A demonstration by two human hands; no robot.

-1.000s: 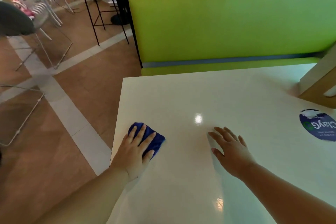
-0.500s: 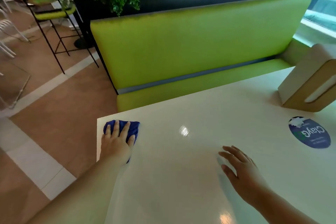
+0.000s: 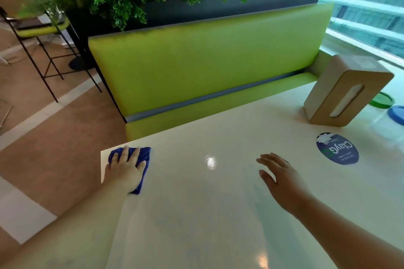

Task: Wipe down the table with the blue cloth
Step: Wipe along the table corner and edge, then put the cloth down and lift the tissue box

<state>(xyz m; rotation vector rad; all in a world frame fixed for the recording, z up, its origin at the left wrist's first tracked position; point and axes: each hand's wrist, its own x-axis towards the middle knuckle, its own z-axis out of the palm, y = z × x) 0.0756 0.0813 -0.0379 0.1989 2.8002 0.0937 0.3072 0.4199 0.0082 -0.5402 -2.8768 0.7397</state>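
Note:
The white glossy table (image 3: 196,214) fills the lower right of the head view. A blue cloth (image 3: 145,156) lies flat at its far left corner. My left hand (image 3: 124,170) presses down on the cloth with fingers spread, covering most of it. My right hand (image 3: 282,179) rests flat on the table's middle, fingers apart, holding nothing.
A wooden tissue box (image 3: 345,91) stands at the far right of the table, with a round blue sticker (image 3: 337,148) in front of it. Green and blue lids (image 3: 391,107) lie beyond the box. A lime-green bench (image 3: 207,67) runs along the far edge, with a planter behind it.
My left hand has slid the cloth away from me, along the left edge to the far left corner. The view has tilted up. My right hand has stayed flat on the table.

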